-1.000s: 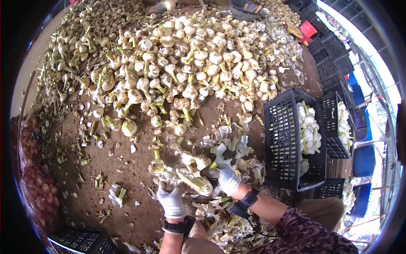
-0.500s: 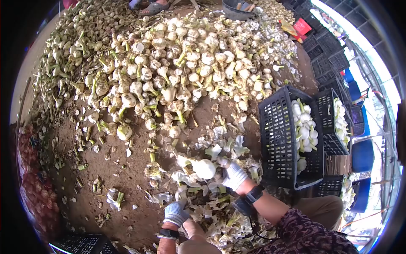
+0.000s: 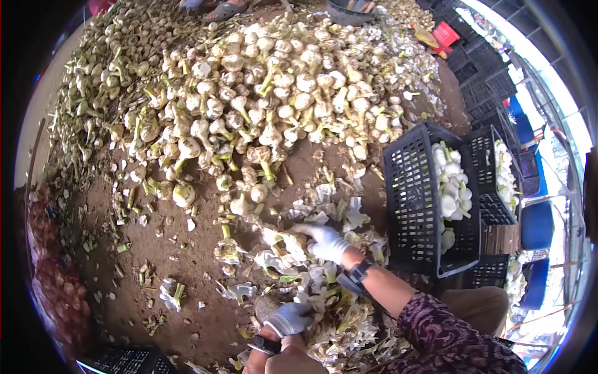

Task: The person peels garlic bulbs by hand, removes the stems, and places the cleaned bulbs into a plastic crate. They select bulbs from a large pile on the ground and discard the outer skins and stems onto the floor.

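My right hand (image 3: 327,243), in a white glove, reaches left over a heap of loose garlic skins (image 3: 346,311). Its fingers are stretched out, close to a brownish, ragged piece of skin (image 3: 291,245). Lower down, my left hand (image 3: 288,319), gloved in striped white, lies low against the skins with its fingertips toward the right; whether it holds anything is hidden. Just beyond the hands, a garlic bulb (image 3: 239,204) lies on the soil, before the large pile of untrimmed garlic (image 3: 255,93).
A black plastic crate (image 3: 411,199) with white peeled garlic (image 3: 453,184) stands at my right, another filled crate (image 3: 493,174) behind it. Red mesh sacks (image 3: 59,287) line the left edge. A person's shoe (image 3: 225,11) and a dark basin (image 3: 351,14) are beyond the pile.
The white bulb beside my right hand no longer shows there. My right hand has moved left and slightly up; my left hand has shifted right and down. A bulb now shows nearer the pile's front.
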The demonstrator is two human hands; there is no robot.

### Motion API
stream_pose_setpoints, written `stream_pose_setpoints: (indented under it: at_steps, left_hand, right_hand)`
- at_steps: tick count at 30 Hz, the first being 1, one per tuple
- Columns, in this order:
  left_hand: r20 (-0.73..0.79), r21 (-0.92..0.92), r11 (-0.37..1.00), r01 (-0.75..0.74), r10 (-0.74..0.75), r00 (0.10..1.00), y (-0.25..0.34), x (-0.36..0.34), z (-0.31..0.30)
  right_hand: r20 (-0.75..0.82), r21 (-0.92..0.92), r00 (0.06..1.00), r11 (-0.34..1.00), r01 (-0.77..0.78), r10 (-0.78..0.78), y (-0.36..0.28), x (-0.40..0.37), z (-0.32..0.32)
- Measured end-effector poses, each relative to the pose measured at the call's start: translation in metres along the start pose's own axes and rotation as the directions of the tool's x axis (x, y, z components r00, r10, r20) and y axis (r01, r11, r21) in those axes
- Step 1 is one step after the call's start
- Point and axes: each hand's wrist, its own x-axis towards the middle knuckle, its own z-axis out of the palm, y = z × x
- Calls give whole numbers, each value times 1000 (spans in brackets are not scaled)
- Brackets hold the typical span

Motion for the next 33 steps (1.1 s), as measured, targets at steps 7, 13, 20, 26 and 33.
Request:
stream_pose_setpoints:
  at_steps: [7,13,20,26,33]
  left_hand:
    - [-896,72,995,-72,96,433,-16,-36,-20]
    - [-894,-67,915,-398,122,432,1,-8,-30]
    - [-858,-459,566,-684,-84,507,18,3,-25]
    - [-882,23,977,-210,118,456,15,3,-20]
    - [-882,273,961,-54,272,385,8,5,-17]
  right_hand:
    - [189,668,919,640,-378,346,-40,2,14]
    - [636,771,739,-126,-625,221,-77,-37,20]
    - [-55,846,984,532,-45,171,-86,-37,16]
    - [14,717,968,672,-184,250,-97,-33,5]
    - [-17,796,966,589,-142,256,-88,-41,13]
